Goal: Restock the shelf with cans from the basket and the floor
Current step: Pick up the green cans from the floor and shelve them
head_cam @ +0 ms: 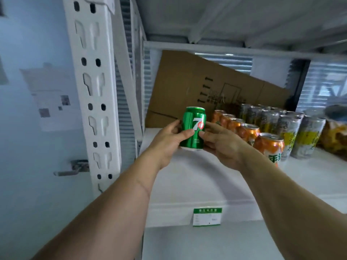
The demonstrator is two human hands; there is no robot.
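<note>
One green can (193, 128), upright, white-red logo

A shop stockroom or store aisle: white slotted metal shelving (94, 94), a price label (207, 216) clipped on the shelf edge, drink cans (270, 128) in rows, flattened cardboard (187, 87) behind.

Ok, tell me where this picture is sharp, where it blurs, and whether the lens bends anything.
Head view: sharpest at the centre, where the green can held between left hand and right hand shows a legible logo; the right edge smears, leaving the silver cans soft; the paper notice at left is unreadable; wide-angle distortion tilts the white upright; lighting is soft, without harsh glare.
</note>
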